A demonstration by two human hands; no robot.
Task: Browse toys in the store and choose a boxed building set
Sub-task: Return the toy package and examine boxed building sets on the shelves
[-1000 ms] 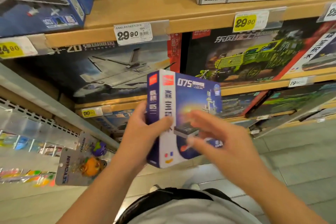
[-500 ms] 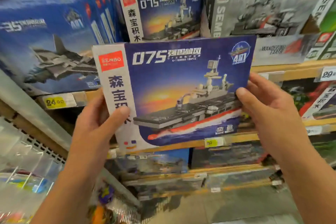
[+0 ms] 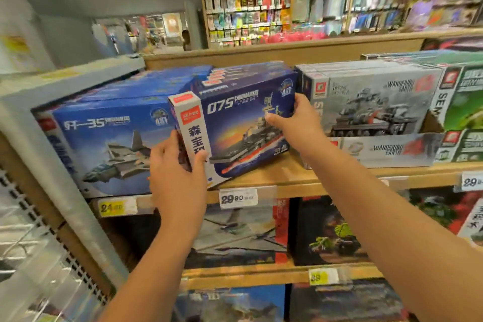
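Both hands grip the 075 warship box [image 3: 235, 133] at the top shelf's [image 3: 300, 180] edge: left hand [image 3: 177, 165] on its end, right hand [image 3: 295, 123] opposite. Pushed crooked, it could jam against the jet box [image 3: 104, 144] or tip off.

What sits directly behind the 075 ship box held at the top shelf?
Behind the 075 ship box, gripped by the left hand and right hand, a row of matching blue boxes shows its top edges. Their fronts are covered, so their pictures cannot be seen.
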